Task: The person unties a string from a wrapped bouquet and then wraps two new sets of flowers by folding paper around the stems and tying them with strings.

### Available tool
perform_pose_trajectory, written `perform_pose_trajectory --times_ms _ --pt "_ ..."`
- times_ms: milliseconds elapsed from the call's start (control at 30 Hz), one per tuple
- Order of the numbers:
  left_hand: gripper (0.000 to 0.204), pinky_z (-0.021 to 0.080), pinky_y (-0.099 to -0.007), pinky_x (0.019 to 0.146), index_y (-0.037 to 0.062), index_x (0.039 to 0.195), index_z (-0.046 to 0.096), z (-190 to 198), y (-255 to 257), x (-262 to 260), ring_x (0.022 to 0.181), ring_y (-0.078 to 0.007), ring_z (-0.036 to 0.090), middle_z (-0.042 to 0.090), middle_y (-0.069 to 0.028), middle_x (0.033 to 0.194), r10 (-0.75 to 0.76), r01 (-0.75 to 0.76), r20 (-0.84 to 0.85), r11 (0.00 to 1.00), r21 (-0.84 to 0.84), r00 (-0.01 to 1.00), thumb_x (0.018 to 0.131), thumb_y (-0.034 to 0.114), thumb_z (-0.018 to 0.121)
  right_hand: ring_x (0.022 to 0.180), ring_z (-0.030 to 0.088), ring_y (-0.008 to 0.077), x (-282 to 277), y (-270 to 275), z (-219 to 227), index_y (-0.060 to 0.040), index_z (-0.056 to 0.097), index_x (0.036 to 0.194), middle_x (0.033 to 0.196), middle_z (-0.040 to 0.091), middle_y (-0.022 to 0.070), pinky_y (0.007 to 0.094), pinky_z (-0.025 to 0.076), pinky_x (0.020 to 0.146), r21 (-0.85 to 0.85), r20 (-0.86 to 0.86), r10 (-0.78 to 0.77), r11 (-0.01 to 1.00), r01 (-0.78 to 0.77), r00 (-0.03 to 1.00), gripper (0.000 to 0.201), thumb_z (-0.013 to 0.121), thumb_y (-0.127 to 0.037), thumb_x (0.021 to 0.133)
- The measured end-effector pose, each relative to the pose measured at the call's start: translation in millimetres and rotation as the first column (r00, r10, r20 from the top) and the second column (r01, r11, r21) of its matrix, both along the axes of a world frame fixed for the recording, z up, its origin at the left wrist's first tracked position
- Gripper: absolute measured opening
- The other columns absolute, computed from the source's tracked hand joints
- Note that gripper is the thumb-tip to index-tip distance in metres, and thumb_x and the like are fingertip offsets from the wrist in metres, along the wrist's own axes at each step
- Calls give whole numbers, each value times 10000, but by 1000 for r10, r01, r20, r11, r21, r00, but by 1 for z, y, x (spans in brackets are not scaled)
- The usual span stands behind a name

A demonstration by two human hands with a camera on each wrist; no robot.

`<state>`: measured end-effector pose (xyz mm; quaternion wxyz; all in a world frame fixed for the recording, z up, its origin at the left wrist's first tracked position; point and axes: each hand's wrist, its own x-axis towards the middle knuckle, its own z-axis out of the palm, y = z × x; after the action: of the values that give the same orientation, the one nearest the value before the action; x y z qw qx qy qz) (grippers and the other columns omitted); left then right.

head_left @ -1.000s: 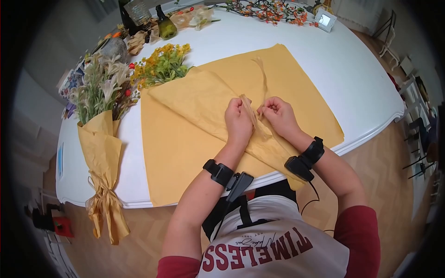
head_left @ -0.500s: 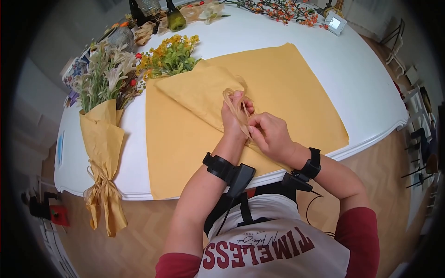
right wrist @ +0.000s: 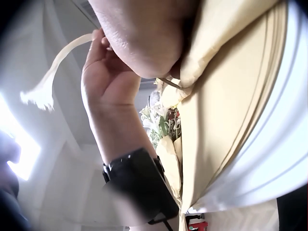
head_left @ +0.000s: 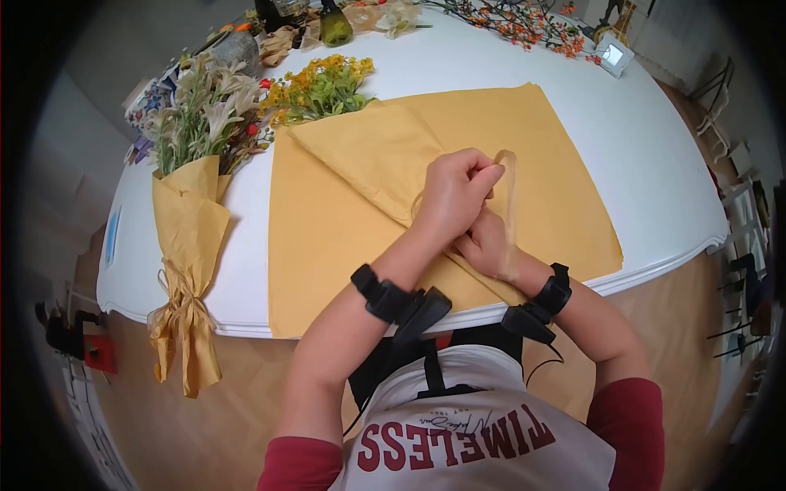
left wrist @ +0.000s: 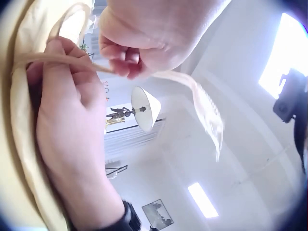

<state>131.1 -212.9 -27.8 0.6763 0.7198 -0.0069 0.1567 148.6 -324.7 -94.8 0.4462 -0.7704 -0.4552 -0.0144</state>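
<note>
A bouquet with yellow flowers lies in a tan paper wrap on the table. My left hand crosses above my right hand at the wrap's narrow end. Between thumb and curled fingers, the left hand pinches a pale ribbon, whose frayed tail hangs free in both wrist views. The left wrist view has the ribbon running across the right hand's fingers. There, the right hand pinches a ribbon loop against the gathered paper; its fingertips are partly hidden.
Flat tan paper sheets lie under the bouquet. Left of them, a second wrapped bouquet overhangs the table's front edge. Along the back stand a green bottle, orange-berried branches and a small white frame.
My left hand has turned over and now draws the ribbon across to the right. My right hand has gone in beneath it, to the wrap's narrow end.
</note>
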Motion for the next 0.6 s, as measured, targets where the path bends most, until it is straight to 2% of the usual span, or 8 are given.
perform_pose_trajectory --times_ms 33,133,233,300,333,400,467,600 --pt "155 392 -208 465 -18 739 574 2 2 8 511 -68 490 555 -24 613 -119 122 -157 993 6 980 847 92 587 773 607 323 3 -2 0 4 575 871 810 625 158 385 481 681 0 6 8 1000 -8 1000 165 559 -116 759" --pt "143 403 -214 451 -19 744 574 6 5 23 504 -75 509 573 -41 617 -199 246 -277 958 146 940 837 88 590 931 575 235 10 -4 -1 48 589 962 982 613 172 329 446 817 -39 -254 205 974 -222 945 210 507 -90 826" --pt "162 424 -228 481 -26 770 586 8 7 27 525 -95 529 579 -56 607 -214 281 -301 939 199 929 831 123 608 864 580 276 9 -1 -1 23 592 929 882 615 156 371 454 773 59 -386 239 970 -235 891 226 479 -165 876" --pt "191 438 -252 504 -26 778 591 5 23 12 534 -117 544 587 -66 605 -172 231 -198 913 335 965 833 155 613 794 587 199 9 -1 0 21 599 953 829 627 110 321 463 724 109 -405 219 976 -191 888 240 462 -172 914" --pt "221 453 -276 527 -26 785 595 3 32 1 542 -140 560 595 -76 603 -145 172 -93 869 465 985 836 188 619 794 587 199 12 -4 -1 21 599 953 829 627 110 321 463 724 120 -408 220 975 -187 886 240 462 -172 914" --pt "254 464 -323 569 -2 821 632 7 52 -26 561 -229 583 622 -114 649 -140 209 -156 679 703 978 829 252 630 740 584 117 20 -10 4 17 621 957 793 638 61 253 459 679 23 -713 170 975 -220 681 227 492 -165 913" --pt "242 457 -342 570 30 845 657 21 59 -51 573 -306 570 623 -142 697 -153 365 -331 419 832 931 831 270 623 721 578 91 20 -13 20 18 631 965 783 639 43 227 454 669 28 -726 191 968 -249 661 221 503 -154 911" --pt "221 448 -340 570 47 846 663 36 50 -94 607 -339 553 612 -158 717 -225 418 -361 305 856 905 827 262 618 754 565 74 27 -17 36 2 652 1000 783 630 19 214 450 741 -34 -777 207 929 -369 595 229 537 -177 914"
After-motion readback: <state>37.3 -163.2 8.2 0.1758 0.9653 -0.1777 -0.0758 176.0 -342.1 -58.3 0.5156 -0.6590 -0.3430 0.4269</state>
